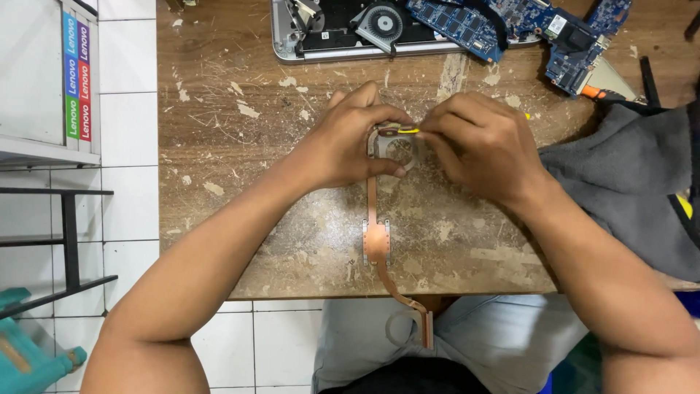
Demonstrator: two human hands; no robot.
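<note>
One scarred wooden table fills most of the frame, its top flecked with pale chips and scratches. At the right edge a grey cloth lies bunched over the table's side. Along the top middle sits an opened laptop base with its round fan showing, and a blue circuit board lies just beside it toward the upper right. In the centre, a long copper heat pipe runs from the hands down past the table's near edge, ending over the person's lap at the bottom middle. The left hand is curled around the pipe's upper end, thumb below and fingers above the round metal plate there. The right hand meets it from the right, fingertips pinched on a small yellow piece at the top of that plate. White floor tiles show at the left.
</note>
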